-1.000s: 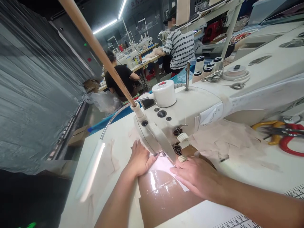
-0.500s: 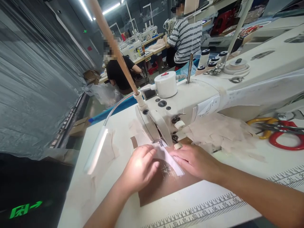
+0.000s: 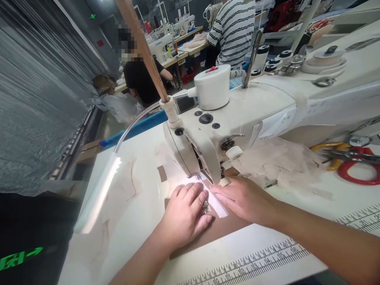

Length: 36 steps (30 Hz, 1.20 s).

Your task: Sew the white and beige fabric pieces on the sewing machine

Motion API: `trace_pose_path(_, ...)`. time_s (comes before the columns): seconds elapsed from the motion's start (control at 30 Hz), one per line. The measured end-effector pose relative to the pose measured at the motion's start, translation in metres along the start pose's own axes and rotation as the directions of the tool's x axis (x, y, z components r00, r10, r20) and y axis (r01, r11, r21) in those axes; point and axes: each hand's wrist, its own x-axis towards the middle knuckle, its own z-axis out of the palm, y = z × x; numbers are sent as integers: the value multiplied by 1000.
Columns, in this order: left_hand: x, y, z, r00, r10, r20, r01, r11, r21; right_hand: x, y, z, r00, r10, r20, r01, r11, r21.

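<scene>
Beneath the head of a white sewing machine [image 3: 196, 148] lies a brown piece of material [image 3: 225, 228], with a narrow white strip [image 3: 219, 208] on top running to the presser foot. My left hand [image 3: 187, 215] rests flat on the brown piece, fingers stretched out and a little apart, left of the strip. Under its fingertips a small shiny patch [image 3: 205, 206] shows in part. My right hand [image 3: 245, 198] is on the other side, its fingers together and their tips at the strip's right edge. The machine's needle area is mostly hidden.
A lit lamp [image 3: 99, 194] hangs at the left on a bendable arm. Sheer beige fabric [image 3: 279, 166] lies right of the machine, beside red-handled scissors [image 3: 358, 166] and a yellow-handled pair [image 3: 335, 152]. A ruler scale [image 3: 252, 265] runs along the table front. Two people sit beyond.
My left hand has flattened and spread its fingers, now covering much of the shiny patch. My right hand stays at the strip. The view has moved closer to the machine.
</scene>
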Motion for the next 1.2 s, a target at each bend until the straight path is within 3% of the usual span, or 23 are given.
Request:
trace_pose_path(0.33,-3,-3,2,996,-61,-61,54,993,-109,-3,3,5,1000,-17,13,16,997,74)
trace_pose_path(0.73,8,-8,8,966,-182,-183,157,977,-147,1,0,7,1000,-14,22,14,1000,3)
trace_pose_path(0.9,10,-10,13,945,-179,-273,134,975,-175,3,-3,3,1000,-21,21,20,1000,21)
trace_pose_path(1.2,7,-13,15,943,-177,-282,114,967,-226,3,-4,4,997,-60,-55,58,998,-35)
